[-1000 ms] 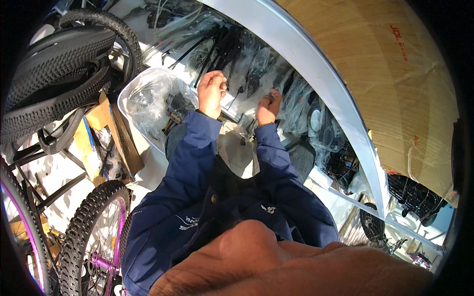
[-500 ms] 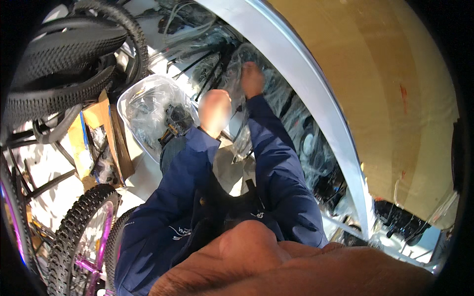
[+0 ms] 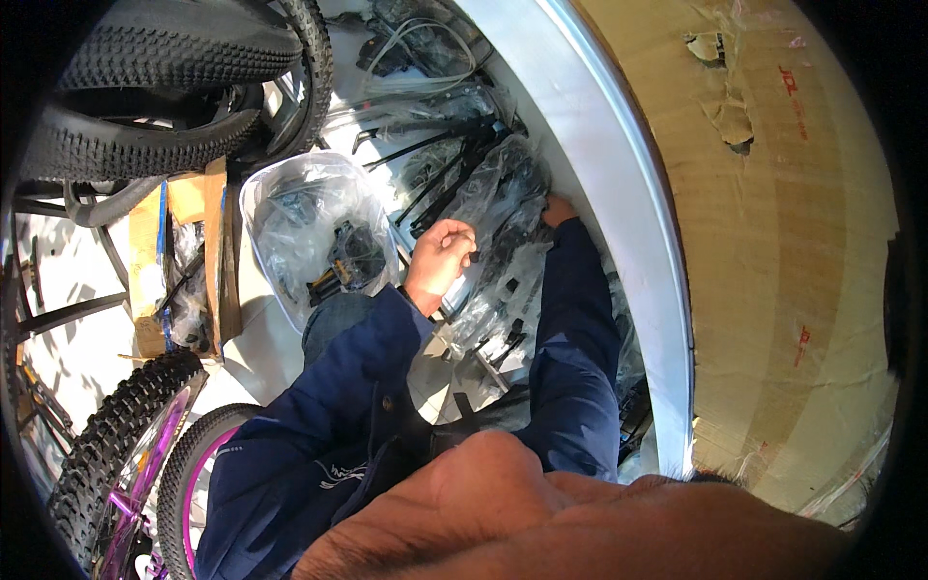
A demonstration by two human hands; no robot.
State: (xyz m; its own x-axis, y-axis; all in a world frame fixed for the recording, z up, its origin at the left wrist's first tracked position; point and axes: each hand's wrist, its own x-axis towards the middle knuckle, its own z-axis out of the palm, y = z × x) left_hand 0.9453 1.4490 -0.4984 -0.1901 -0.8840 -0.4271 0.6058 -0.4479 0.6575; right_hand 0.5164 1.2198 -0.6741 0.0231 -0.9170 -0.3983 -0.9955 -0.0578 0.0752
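Observation:
My left hand (image 3: 440, 266) is closed in front of me, its fingers pinched round a small black part (image 3: 474, 257) too small to name. My right hand (image 3: 558, 210) reaches in beside the pale blue-white panel, at the edge of a heap of clear plastic bags (image 3: 503, 193). Its fingers are mostly hidden, so what they touch is unclear. Thin black rods (image 3: 447, 172) with bent ends lie in the heap, just beyond my left hand. To the left of that hand stands a white bin (image 3: 253, 208) holding clear plastic and a black part with yellow details (image 3: 338, 271).
Black bicycle tyres (image 3: 174, 48) are stacked at the far left. Below them stand an opened cardboard box (image 3: 227, 280) and a bicycle wheel with a purple rim (image 3: 184, 483). A curved pale panel (image 3: 619, 145) and a big torn carton (image 3: 773, 242) bound the right side.
My right hand has moved right and toward me, to the panel side of the bags. My left hand has shifted slightly right and nearer. The whole view has also shifted.

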